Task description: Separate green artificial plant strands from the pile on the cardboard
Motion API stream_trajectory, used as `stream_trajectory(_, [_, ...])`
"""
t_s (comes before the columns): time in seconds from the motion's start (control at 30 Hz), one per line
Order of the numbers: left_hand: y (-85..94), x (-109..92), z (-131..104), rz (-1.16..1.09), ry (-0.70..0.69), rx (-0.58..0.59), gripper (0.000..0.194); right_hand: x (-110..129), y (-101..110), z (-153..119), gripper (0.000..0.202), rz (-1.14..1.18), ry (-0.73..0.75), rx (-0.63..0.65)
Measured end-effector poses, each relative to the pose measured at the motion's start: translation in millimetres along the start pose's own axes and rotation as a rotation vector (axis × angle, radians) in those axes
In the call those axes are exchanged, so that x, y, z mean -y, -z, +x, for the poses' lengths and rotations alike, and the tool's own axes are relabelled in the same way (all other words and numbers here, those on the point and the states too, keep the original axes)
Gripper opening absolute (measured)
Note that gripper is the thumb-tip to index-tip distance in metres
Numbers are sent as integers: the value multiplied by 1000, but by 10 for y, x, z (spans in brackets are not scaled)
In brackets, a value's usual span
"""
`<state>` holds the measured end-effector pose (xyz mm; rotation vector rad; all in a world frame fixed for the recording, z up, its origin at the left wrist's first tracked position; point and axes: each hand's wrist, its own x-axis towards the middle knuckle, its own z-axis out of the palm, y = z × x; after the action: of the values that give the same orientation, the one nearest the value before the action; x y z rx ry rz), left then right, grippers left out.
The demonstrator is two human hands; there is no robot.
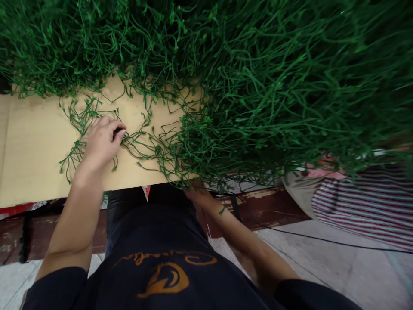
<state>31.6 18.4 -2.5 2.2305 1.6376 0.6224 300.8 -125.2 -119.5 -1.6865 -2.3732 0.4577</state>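
Two hands sorting: left hand (102, 141) pinching a green sprig (84, 115) on the counter (29, 146); right hand (199, 194) reaching beneath the green heap (274, 86), grip hidden; separating one strand likely needs a gentle pull.

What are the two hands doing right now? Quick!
Left hand: closed, pinching a thin green stem on the tan board.
Right hand: reaches under the big green pile; fingers hidden, cannot tell.
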Motion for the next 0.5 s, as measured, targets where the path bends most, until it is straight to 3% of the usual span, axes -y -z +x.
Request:
stream_trajectory(0.1, [26, -2, -9, -12, 0, 24, 17, 302, 120, -49, 19, 167, 146, 194])
stream_trajectory(0.17, [43, 0, -14, -22, -7, 36, 18, 527, 310, -50, 24, 393, 292, 372])
stream_trajectory(0.23, [55, 3, -22, -11, -22, 43, 19, 736, 528, -3, 31, 550, 401, 424])
stream_trajectory(0.3, [63, 1, -32, 17, -33, 50, 20, 904, 705, 96, 35, 621, 495, 329])
stream_trajectory(0.37, [68, -3, -44, 48, -40, 60, 22, 1013, 809, 238, 33, 580, 537, 131])
stream_trajectory(0.43, [71, -6, -55, 69, -51, 68, 25, 1050, 846, 396, 30, 436, 499, -68])
stream_trajectory(0.5, [71, -4, -63, 74, -61, 68, 26, 1008, 846, 527, 28, 256, 420, -183])
